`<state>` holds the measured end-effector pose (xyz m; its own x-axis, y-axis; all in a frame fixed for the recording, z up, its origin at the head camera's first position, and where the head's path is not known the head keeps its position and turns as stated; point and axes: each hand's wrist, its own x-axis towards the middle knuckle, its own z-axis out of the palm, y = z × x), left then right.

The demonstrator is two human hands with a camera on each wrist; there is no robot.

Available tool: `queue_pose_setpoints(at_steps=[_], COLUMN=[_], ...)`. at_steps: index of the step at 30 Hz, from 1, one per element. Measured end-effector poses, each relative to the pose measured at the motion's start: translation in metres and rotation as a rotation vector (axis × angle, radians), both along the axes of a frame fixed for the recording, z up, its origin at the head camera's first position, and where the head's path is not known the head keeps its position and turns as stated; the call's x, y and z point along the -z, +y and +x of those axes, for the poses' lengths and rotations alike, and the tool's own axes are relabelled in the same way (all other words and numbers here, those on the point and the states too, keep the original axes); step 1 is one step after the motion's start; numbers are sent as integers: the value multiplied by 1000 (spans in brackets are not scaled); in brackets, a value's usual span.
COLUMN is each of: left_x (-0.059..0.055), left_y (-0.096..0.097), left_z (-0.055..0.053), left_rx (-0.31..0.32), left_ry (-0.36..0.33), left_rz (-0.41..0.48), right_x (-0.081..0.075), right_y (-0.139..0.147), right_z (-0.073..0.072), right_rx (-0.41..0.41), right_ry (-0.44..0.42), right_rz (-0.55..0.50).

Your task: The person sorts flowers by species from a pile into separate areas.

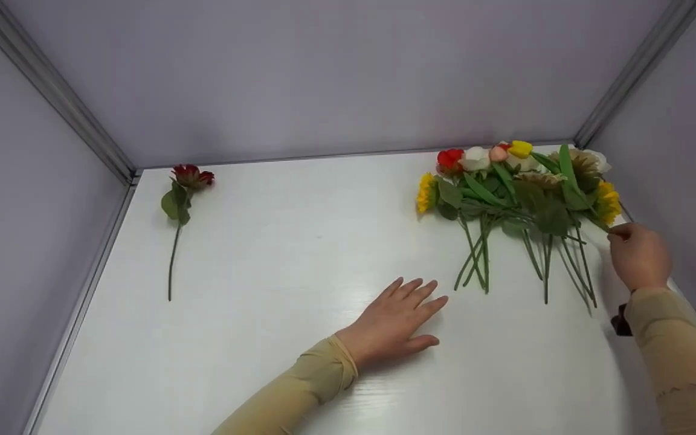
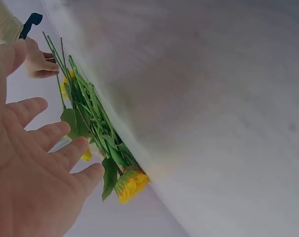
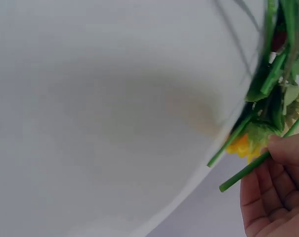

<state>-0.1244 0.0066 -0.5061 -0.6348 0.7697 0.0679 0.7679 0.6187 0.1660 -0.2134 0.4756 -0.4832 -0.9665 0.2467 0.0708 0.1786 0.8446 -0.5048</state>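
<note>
At the right end of the table, my right hand (image 1: 641,258) pinches a green flower stem (image 3: 245,171) between thumb and fingers. The bloom on that stem is lost among the pile of artificial flowers. That pile holds a sunflower (image 1: 426,193) at its left, another sunflower (image 1: 608,202) beside my right hand, a red flower (image 1: 449,161), a white flower (image 1: 475,158) and a yellow tulip (image 1: 521,149). My left hand (image 1: 387,326), palm down with fingers spread, is over the table left of the pile's stems and holds nothing.
A dark red rose (image 1: 191,176) lies alone at the far left of the white table (image 1: 299,254), its stem toward me. Grey panels (image 1: 336,78) with metal corner posts enclose the back and both sides. The right panel stands close to my right arm.
</note>
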Motion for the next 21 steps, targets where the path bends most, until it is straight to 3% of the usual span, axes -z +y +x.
queue_pose_setpoints(at_steps=[6,10,12,15,18,21], left_x=[-3,-5,-8,-13,-20,-27], left_y=[-5,-9,-11,-14,-18,-21], left_z=[-6,-13,-17,-25,-37,-49], left_rx=[-65,-156,-223,-349,-461,-526], left_ry=[-30,-78,-147,-298,-464,-568], left_rz=[104,249,361,556,768,940], right_x=[-13,-23,-27,-28,-21,-9], right_y=[-17,-46,-67,-110,-163,-218], right_z=[-3,-3,-3,0,6,16], right_rx=[38,25,-4,-87,-172,-211], right_ry=[80,102,85,26,-58,-150], right_rz=[-72,-169,-278,-522,-779,-960])
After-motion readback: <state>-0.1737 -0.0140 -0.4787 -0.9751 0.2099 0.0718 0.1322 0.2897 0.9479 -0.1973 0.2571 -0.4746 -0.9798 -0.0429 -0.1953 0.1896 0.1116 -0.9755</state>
